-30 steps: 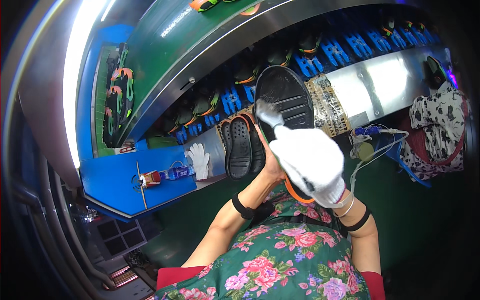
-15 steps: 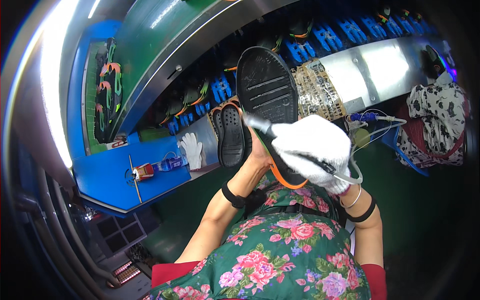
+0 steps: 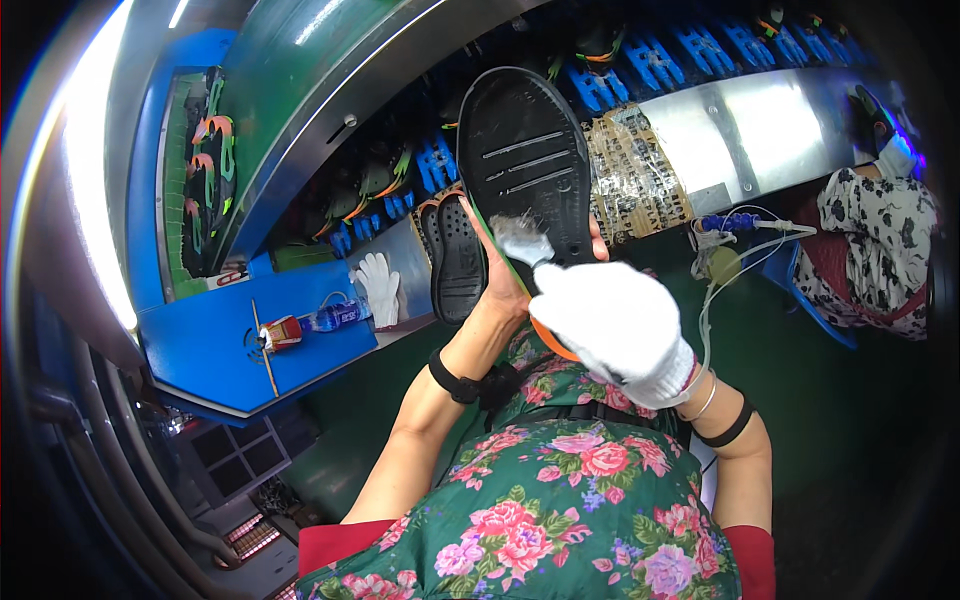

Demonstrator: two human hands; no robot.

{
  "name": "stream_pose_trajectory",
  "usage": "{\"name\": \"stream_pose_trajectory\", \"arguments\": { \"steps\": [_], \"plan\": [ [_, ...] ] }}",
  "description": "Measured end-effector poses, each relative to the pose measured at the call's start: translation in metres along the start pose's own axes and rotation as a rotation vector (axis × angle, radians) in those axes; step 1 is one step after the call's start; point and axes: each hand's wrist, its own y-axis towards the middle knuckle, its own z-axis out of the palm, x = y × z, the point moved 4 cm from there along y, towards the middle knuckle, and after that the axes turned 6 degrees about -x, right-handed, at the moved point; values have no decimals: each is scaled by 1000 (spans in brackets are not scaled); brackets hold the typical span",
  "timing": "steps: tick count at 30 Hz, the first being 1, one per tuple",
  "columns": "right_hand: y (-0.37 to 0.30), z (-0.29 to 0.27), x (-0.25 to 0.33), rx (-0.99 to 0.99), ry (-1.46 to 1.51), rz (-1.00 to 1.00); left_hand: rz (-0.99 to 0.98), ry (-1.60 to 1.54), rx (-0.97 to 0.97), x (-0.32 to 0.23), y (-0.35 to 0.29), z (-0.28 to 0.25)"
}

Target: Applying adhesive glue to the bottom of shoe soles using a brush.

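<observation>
My bare left hand (image 3: 506, 292) is closed around a large black shoe sole (image 3: 523, 135) from beneath, its fingertips showing at the right edge. The inner face, with several raised bars, is turned up toward me. Orange and green trim shows along its rim. My right hand (image 3: 612, 325), in a white knit glove, grips a brush (image 3: 535, 248) with a metal collar. Its dark bristles touch the sole's face near the left edge. A translucent tube (image 3: 708, 310) runs from beside the gloved hand. Left of my left hand lie other black soles (image 3: 460, 270).
A metal line with blue racks (image 3: 655, 60) and shoe parts runs along the far side. Brown-taped cardboard (image 3: 635, 175) covers part of its edge. On the left, a blue table (image 3: 215, 350) bears a bottle (image 3: 338, 315), a red carton (image 3: 282, 333) and a white glove (image 3: 380, 288). A co-worker's patterned sleeve (image 3: 870, 240) is at right.
The brush has gone from the sole's left edge, where it was blurred, onto the inner face. The sole has shifted slightly up and left, and the gloved hand has turned.
</observation>
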Motion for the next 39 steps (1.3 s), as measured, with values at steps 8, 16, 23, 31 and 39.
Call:
{"name": "stream_pose_trajectory", "arguments": {
  "steps": [8,16,23,31,39],
  "plan": [
    [3,-17,-7,-6,114,84,84,49,40,-18,6,7],
    [5,-19,-6,-112,210,155,191,-112,7,-30,5,16],
    [-2,-13,1,-42,207,128,183,-16,-54,-35,5,-2],
    [-14,-8,4,-88,149,93,227,25,-35,-40,8,10],
    [-15,-14,-1,-87,188,117,263,94,-30,-52,11,11]
  ]
}}
